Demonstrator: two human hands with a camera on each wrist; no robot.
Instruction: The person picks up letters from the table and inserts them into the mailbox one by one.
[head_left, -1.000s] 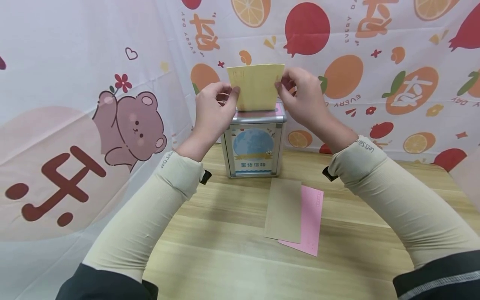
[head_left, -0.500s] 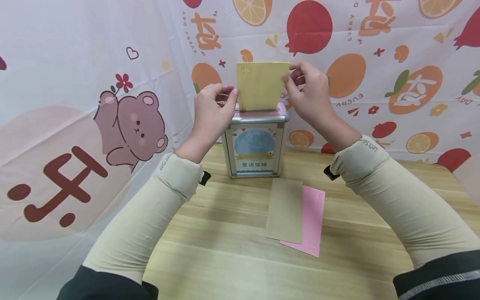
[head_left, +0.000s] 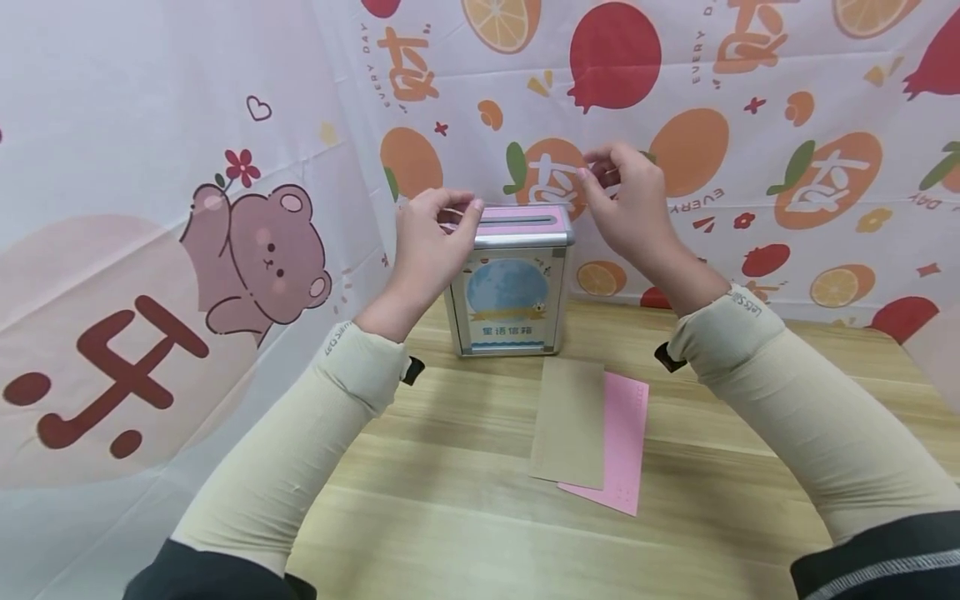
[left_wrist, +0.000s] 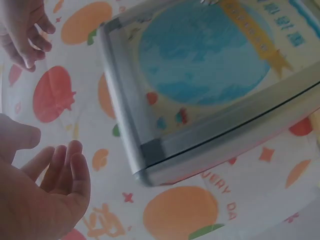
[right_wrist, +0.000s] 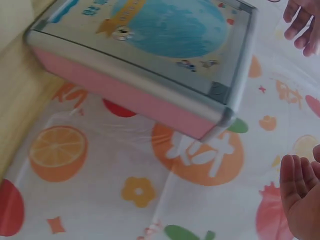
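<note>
A letter box (head_left: 508, 292) with a silver frame, a pink slotted top and a blue globe picture on its front stands upright at the back of the table. My left hand (head_left: 435, 242) is at the top left of the box, fingers loosely bent with nothing between them. Higher up, to the right of the box, my right hand (head_left: 628, 196) hangs in the air, its fingers relaxed and holding nothing. The slot (head_left: 517, 221) shows as a dark line, with no yellow envelope standing in it. Both wrist views show gaps between fingers and thumb.
A brown envelope (head_left: 568, 423) overlaps a pink envelope (head_left: 624, 442) on the wooden table (head_left: 450, 517), in front of the box. Behind the box hangs a fruit-printed cloth (head_left: 750, 175). Another cloth with a printed bear (head_left: 270, 258) runs along the left.
The yellow envelope, standing in the slot between my hands in the earlier frames, is out of sight now. My right hand has moved slightly down and right, away from the box.
</note>
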